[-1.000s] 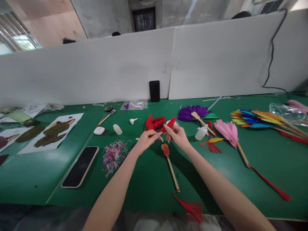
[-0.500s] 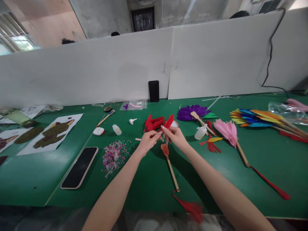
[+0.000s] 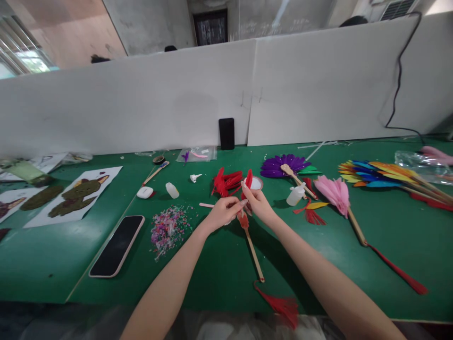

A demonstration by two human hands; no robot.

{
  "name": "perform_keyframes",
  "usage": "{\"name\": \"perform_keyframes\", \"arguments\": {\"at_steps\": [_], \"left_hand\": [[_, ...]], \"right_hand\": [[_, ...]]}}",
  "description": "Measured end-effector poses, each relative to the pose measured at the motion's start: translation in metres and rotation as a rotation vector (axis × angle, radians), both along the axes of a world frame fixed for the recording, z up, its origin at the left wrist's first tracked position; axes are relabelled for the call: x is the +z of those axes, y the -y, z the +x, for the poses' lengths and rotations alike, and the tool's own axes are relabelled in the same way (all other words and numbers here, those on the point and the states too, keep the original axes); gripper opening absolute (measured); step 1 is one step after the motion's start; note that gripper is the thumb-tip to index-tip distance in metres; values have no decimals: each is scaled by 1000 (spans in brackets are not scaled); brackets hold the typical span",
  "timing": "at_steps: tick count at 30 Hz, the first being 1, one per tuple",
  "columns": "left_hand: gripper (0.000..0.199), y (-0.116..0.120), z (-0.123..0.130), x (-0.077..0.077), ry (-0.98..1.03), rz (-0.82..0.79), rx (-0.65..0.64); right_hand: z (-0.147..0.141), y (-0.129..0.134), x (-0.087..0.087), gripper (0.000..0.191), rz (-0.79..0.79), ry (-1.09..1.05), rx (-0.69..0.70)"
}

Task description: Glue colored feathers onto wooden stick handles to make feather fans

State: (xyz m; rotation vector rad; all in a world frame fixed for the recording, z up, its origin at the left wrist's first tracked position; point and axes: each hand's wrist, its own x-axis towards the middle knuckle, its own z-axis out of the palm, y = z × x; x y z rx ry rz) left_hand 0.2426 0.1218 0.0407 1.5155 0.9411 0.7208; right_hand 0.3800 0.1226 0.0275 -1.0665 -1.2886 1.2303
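Red feather [image 3: 248, 181] stands upright, tip away, pinched by both hands [image 3: 244, 208].

The fingers [image 3: 244, 202] hide the red feather's [image 3: 248, 179] lower end.

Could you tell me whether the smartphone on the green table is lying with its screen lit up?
No, the smartphone lies flat on the green table with its screen dark, left of the left hand.
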Motion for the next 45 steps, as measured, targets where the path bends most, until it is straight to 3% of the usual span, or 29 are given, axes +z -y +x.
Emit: {"name": "perform_keyframes", "arguments": {"at_steps": [9, 31, 39, 42, 45], "left_hand": [[40, 0, 1, -2, 35, 46, 35], [41, 1, 10, -15, 141, 155, 491], [47, -27, -13, -14, 362, 43, 696], [47, -36, -29, -11, 405, 40, 759], [45, -39, -38, -7, 409, 70, 772]], "right_hand": [[0, 2, 5, 63, -7, 8, -7], [-2, 4, -3, 64, 90, 59, -192], [-16, 19, 1, 63, 97, -7, -189], [-11, 15, 2, 63, 73, -71, -247], [-6, 6, 0, 60, 4, -111, -212]]}}
